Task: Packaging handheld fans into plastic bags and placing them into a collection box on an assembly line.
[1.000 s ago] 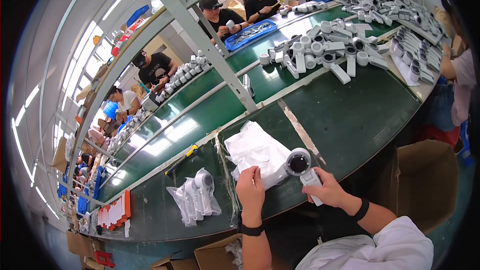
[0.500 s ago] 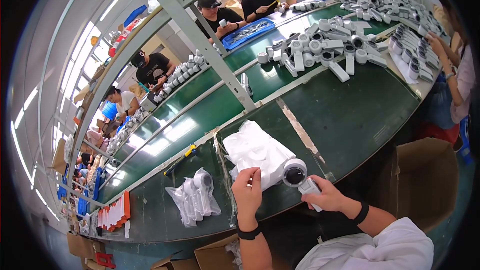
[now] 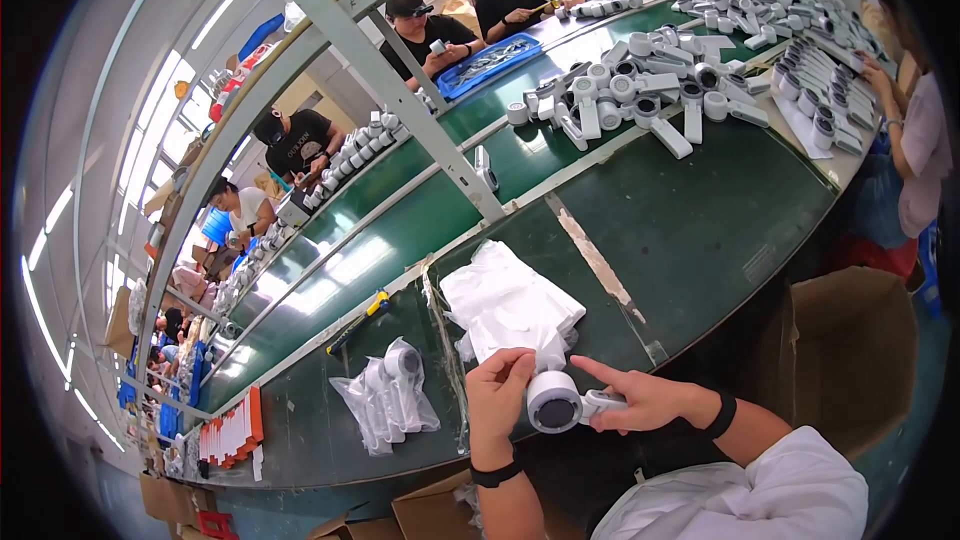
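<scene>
My right hand (image 3: 650,400) grips the handle of a white handheld device (image 3: 554,402) with a thick round head and a dark grey round face. Its index finger points out toward a pile of white plastic bags (image 3: 510,300). At the near edge of that pile, my left hand (image 3: 500,390) has thumb and fingers pinched together on the edge of a plastic bag. The device's head is just right of my left hand, below the bags. Several similar devices in clear bags (image 3: 390,390) lie on the green table to the left.
A yellow-and-black cutter (image 3: 358,320) lies beyond the bagged devices. Orange-and-white boxes (image 3: 232,430) stand at the far left. Loose devices (image 3: 640,90) are heaped at the back right. An open carton (image 3: 850,360) stands right of me. A metal post (image 3: 400,100) rises mid-table. Several people work around.
My right hand has brought the device left and nearer to me, its head now beside my left hand. My right index finger has stretched out. My left hand has moved slightly down.
</scene>
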A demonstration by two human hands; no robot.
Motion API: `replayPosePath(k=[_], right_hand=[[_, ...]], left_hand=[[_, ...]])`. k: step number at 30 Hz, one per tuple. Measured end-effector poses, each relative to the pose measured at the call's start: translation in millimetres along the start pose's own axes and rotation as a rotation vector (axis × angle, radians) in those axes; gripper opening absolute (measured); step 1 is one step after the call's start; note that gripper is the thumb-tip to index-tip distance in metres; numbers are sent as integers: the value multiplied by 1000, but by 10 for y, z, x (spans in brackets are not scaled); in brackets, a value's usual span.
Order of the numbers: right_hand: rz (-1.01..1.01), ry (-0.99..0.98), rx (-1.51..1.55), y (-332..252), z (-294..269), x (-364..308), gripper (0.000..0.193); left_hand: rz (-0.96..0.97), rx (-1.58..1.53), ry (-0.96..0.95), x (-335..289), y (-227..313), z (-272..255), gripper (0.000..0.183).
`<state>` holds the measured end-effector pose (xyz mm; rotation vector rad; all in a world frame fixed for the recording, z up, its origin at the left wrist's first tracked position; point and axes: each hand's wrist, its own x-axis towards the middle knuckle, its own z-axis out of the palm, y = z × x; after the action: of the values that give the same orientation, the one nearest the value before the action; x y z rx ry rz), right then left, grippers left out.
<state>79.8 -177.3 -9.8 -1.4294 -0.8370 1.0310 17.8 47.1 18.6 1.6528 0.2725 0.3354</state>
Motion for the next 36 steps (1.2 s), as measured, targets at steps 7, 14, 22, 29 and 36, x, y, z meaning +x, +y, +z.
replayPosePath(k=[7,14,22,29,36], right_hand=[[13,13,-67,23,-23,52,73],[75,225,-65,43,-10,22,71],[157,-19,-138,-181,-86,-1,78],[133,45,42,-92,-121,83,74],[201,102,-147,-125,-53,85,76]], left_hand=[[4,-34,78,-91,8,1,13],[86,48,76,-174,0,21,16],[-21,-12,77,-152,35,17,14],[35,26,53,-179,9,-42,15],[133,63,109,-184,-39,21,15]])
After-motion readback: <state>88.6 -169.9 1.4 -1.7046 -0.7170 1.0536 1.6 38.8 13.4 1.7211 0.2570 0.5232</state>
